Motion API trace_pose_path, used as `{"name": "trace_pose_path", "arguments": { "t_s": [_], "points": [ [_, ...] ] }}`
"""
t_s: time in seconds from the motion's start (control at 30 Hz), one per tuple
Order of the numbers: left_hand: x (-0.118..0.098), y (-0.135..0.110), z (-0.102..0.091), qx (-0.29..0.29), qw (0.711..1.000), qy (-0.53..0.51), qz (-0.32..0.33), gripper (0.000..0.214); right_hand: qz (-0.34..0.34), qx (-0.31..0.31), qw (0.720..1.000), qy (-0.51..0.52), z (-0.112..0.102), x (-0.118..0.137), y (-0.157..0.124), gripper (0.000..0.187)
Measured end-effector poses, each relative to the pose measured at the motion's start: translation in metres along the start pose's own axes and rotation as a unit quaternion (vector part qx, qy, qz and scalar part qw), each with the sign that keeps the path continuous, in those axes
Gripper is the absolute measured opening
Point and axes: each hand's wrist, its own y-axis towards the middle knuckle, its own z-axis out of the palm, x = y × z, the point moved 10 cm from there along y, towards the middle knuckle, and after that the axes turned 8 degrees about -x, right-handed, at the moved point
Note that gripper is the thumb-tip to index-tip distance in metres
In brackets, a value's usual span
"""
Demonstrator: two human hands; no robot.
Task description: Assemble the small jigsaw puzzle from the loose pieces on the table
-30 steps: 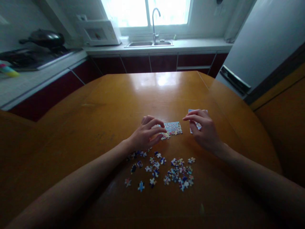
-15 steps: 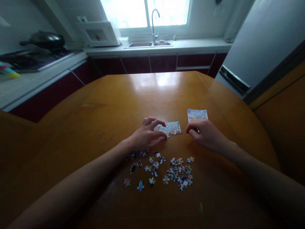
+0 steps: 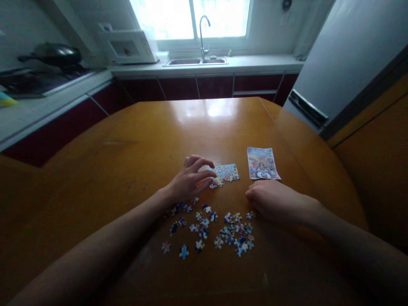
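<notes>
And here the person's 2 bare hands are working over the glossy brown wooden table (image 3: 127, 157). The left hand (image 3: 193, 178) is spreading half open at the left end of the pale-blue, partly joined cardboard jigsaw section (image 3: 227, 171); its fingers are not closing on anything, though whether they are touching the section, nobody can tell. The right hand (image 3: 276, 200) is curling tightly, just below the colourful rectangular printed paper sheet (image 3: 262, 163); its fingertips are hiding, so whether it is gripping a piece, one cannot tell. Nearer the person, small multicoloured loose jigsaw pieces (image 3: 237, 229) are lying scattered, with 1 light-blue knobbed piece (image 3: 184, 251) sitting apart. The step in hand is seemingly building out the joined section; the next move is probably calling for a fine pinch, a matching edge and a steadying left hand.
</notes>
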Motion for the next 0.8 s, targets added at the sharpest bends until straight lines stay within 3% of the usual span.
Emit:
{"name": "trace_pose_path", "arguments": {
  "t_s": [0.4, 0.8],
  "points": [
    [0.022, -0.001, -0.009, -0.071, 0.996, -0.013, -0.059, 0.012, 0.001, -0.003, 1.000, 0.014, 0.004, -0.003, 0.003, 0.020],
    [0.029, -0.002, -0.009, -0.079, 0.993, -0.014, -0.085, 0.012, 0.002, 0.006, 1.000, 0.006, 0.006, -0.003, 0.005, 0.022]
  ]
}}
